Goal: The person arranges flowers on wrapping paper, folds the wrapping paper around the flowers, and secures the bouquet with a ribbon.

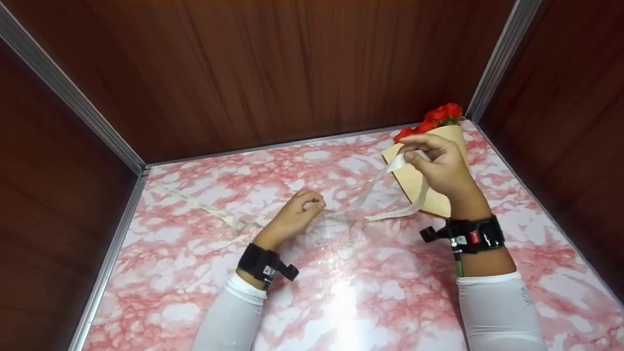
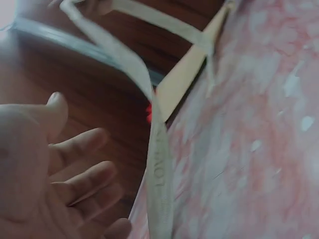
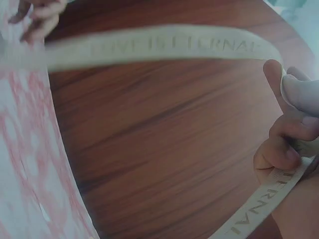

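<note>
A cream ribbon [image 3: 169,44] printed with "LOVE IS ETERNAL" is pinched between the thumb and fingers of my right hand [image 1: 442,168], raised at the right. One end hangs from that hand down to the table; the other length slopes left past my left hand [image 1: 292,214]. In the left wrist view the left hand's fingers [image 2: 89,179] are loosely bent with nothing between them, and the ribbon [image 2: 160,174] runs beside them. Farther left, more of the ribbon lies along the table. Behind my right hand is a bouquet of red flowers [image 1: 442,115] in tan paper [image 1: 412,180], partly hidden by the hand.
The table [image 1: 204,282] has a pink and white marbled top. Dark wood-look panels [image 1: 292,73] stand at its back and both sides, joined by metal corner posts [image 1: 499,63]. The bouquet lies close to the back right corner.
</note>
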Tool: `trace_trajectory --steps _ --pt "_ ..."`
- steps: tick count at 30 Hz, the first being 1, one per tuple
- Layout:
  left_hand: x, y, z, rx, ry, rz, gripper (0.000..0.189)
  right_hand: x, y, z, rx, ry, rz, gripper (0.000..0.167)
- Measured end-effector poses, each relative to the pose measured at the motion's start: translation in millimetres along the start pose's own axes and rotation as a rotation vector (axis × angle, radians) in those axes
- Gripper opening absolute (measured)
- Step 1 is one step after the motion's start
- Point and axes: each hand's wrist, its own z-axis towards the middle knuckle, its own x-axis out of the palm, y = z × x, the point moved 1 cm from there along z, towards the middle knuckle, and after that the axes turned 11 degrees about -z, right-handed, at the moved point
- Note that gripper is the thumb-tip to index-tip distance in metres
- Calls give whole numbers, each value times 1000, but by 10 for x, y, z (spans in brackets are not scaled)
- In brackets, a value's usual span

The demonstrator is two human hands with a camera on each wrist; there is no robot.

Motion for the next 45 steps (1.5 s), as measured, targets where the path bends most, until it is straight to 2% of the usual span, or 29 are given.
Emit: trace_trajectory --steps 3,6,9,12,16,18,20,23,27,30,32,35,39,42,45 --pt "145 -63 23 42 -36 4 34 174 24 -13 -5 95 -28 27" --pt "275 -173 10 72 -40 -46 39 368 61 -43 6 207 -101 25" --pt "378 -296 -17 93 -2 -141 43 524 85 -71 1 305 -154 24" --pt "466 -377 -31 113 55 -251 45 615 98 -82 -17 381 -132 24" --pt "528 -413 -23 134 102 -406 39 629 100 -77 -26 407 -94 24" --pt "516 -404 -24 129 80 -472 28 604 104 -70 -8 388 -109 23" --pt "466 -384 -27 117 21 -500 20 556 106 -59 14 350 -134 22" --pt "297 -353 -43 96 -100 -529 16 445 108 -28 48 271 -153 20" --pt "-83 -306 -93 85 -282 -490 19 216 88 29 62 108 -149 18" --pt "-430 -268 -150 111 -427 -385 18 -9 48 58 106 -42 -190 19" --pt "-664 -251 -214 114 -513 -308 15 -169 0 62 157 -128 -257 21" --pt "-990 -217 -352 60 -627 -169 14 -409 -94 55 253 -214 -381 26" --pt "-1341 -174 -569 -65 -705 40 23 -718 -236 8 388 -272 -530 25" --pt "-1527 -137 -709 -170 -704 205 32 -966 -289 -60 510 -279 -654 31" --pt "-1655 -73 -830 -278 -688 367 36 -1225 -291 -160 647 -238 -815 39"
